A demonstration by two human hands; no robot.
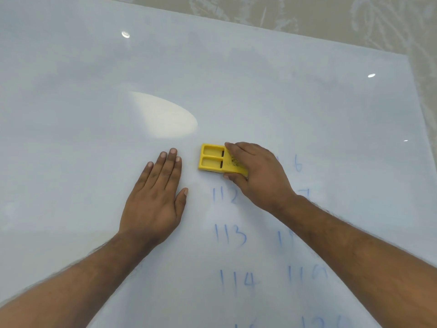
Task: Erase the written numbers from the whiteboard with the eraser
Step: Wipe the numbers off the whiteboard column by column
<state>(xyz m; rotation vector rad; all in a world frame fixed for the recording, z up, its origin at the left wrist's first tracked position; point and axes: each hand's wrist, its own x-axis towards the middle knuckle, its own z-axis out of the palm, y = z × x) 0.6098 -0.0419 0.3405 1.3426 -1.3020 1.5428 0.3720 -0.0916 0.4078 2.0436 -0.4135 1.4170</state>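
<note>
Head view: right hand (257, 171) has its grip closed on the yellow eraser (212, 160), pressed to the whiteboard (94, 91) above the blue numbers (230, 235). Left hand (156, 197) lies flat, grip wide. Risk: a forearm smearing unerased ink, or light strokes leaving ghosts.

Likely a home: the whiteboard (212, 79) lies flat on leaf-patterned fabric (354, 17) (beige, faded).
</note>
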